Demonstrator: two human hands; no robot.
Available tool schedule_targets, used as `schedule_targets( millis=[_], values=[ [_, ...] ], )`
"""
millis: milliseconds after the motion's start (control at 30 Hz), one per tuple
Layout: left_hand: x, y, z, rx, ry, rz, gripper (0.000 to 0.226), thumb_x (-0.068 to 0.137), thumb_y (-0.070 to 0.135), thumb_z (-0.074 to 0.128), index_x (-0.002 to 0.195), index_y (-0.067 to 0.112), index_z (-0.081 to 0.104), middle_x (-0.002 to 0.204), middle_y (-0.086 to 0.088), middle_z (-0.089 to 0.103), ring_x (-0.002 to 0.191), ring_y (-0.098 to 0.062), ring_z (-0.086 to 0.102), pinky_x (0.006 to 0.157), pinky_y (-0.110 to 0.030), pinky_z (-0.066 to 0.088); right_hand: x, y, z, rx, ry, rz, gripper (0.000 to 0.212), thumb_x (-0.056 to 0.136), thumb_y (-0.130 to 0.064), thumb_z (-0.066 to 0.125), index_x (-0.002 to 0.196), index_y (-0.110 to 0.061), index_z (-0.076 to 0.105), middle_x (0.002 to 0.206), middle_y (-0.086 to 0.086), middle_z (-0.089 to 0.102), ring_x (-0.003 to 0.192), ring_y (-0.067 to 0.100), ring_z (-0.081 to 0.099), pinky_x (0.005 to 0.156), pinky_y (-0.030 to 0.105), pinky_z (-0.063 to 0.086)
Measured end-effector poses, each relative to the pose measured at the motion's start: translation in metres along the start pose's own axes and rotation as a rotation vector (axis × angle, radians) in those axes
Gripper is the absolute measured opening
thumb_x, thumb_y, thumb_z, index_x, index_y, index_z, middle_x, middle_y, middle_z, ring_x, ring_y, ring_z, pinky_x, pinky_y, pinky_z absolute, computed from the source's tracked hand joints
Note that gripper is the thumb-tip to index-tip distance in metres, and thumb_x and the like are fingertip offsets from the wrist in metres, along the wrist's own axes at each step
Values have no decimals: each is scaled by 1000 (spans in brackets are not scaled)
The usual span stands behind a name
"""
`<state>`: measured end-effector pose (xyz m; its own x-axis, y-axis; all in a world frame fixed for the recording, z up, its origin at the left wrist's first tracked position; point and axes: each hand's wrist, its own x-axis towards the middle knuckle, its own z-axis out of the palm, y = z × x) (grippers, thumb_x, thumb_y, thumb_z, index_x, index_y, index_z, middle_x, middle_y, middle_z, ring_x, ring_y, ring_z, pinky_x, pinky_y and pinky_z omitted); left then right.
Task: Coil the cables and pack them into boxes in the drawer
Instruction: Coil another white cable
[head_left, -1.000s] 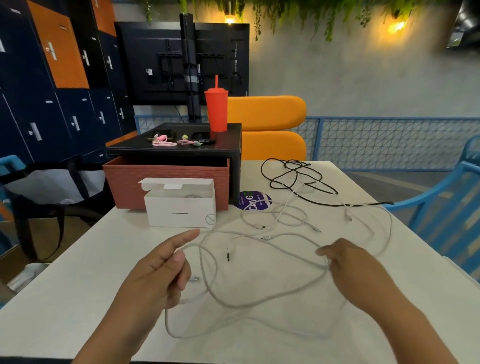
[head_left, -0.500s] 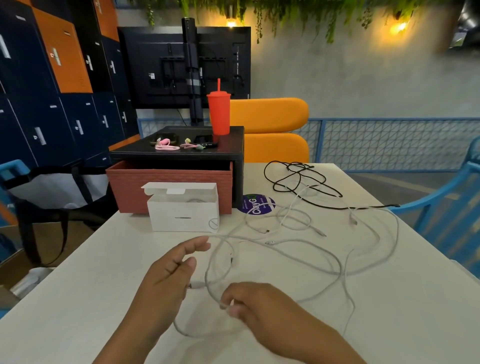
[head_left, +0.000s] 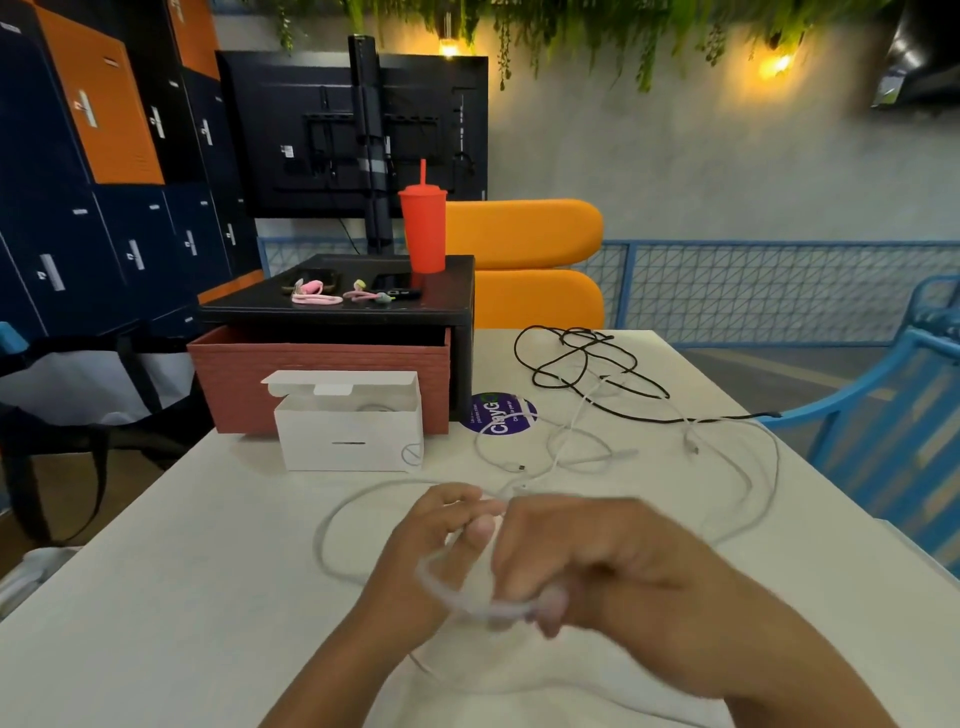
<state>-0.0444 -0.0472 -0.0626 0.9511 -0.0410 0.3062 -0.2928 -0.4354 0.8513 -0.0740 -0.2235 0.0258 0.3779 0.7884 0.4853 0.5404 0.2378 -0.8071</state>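
A long white cable (head_left: 748, 483) lies in loose loops across the white table (head_left: 156, 571). My left hand (head_left: 431, 551) and my right hand (head_left: 587, 561) meet low at the centre, both gripping a blurred loop of that cable. A second white cable (head_left: 550, 447) sprawls behind them. A black cable (head_left: 582, 364) lies tangled further back. An open white box (head_left: 348, 431) stands in front of the red-brown drawer (head_left: 317, 364), which is pulled out of a black stand (head_left: 457, 312).
A red tumbler (head_left: 423, 228) and small pink items (head_left: 317, 293) sit on the black stand. A purple round sticker (head_left: 501, 413) marks the table. A blue chair (head_left: 883, 431) stands at the right edge, a bag (head_left: 78, 384) hangs at the left.
My right hand has swept from the far right over to my left hand, drawing the white cable in. Both hands now hold a loop together near the centre.
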Motion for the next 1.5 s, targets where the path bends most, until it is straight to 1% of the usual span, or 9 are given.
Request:
schedule_targets(
  millis=[200,400,567,733,1000,1133,1300,1400,1500],
  values=[
    [19,-10,-5,133,233,-61,27,94,16,50,85,38,60,98,18,52,88,15,47,72,4,31,-18,-12,-44,458,230,-446,7,88,-3,55,86,-4,62,82,10,64,74,24,58,82,38,46],
    [47,-33,-9,204,287,-195,29,96,29,46,111,14,65,113,2,51,103,-10,46,88,-20,32,-58,-25,-94,882,642,-454,20,95,7,28,88,-12,28,83,37,46,78,49,51,87,63,35],
    [66,-20,-23,199,357,-112,31,97,31,41,102,15,67,98,1,54,97,-17,48,83,-30,39,-73,10,-116,-706,1096,84,32,88,-10,48,86,-37,63,72,-23,63,73,-7,55,75,3,40],
    [77,30,-41,18,338,46,31,100,32,36,99,18,64,89,-1,66,87,-15,61,80,-25,45,-69,65,-97,-1263,752,368,20,78,5,63,80,-12,73,74,6,67,70,33,56,68,33,42],
    [81,71,-71,60,398,-41,42,93,34,52,85,-4,67,62,-9,57,47,-3,47,60,-22,45,-59,107,-96,-1239,545,918,25,94,-13,45,103,-20,68,101,3,61,92,21,56,76,31,46],
    [74,75,-66,120,325,-137,32,93,31,55,86,3,69,60,-8,48,38,-5,34,39,-15,32,-44,108,-92,-1040,630,756,30,91,-6,49,111,-19,66,119,0,57,107,17,56,84,18,38],
    [77,81,-50,43,292,-292,20,95,14,50,98,18,69,73,0,55,60,-13,42,59,-26,40,5,64,-63,-538,789,344,14,86,-38,53,95,-37,63,110,-21,58,104,-13,51,82,0,36],
    [84,89,-45,-42,287,-381,21,95,14,49,77,18,59,74,2,48,73,-17,48,76,-35,48,29,43,-49,-261,644,394,57,70,-65,54,118,-34,59,115,-18,62,109,-9,52,93,10,38],
    [86,89,-41,-118,322,-284,21,94,23,51,78,20,63,65,10,52,59,-3,50,53,-21,42,49,41,-32,-353,459,557,73,78,-48,64,141,-33,32,106,-18,60,95,-3,56,79,12,42]
  ],
)
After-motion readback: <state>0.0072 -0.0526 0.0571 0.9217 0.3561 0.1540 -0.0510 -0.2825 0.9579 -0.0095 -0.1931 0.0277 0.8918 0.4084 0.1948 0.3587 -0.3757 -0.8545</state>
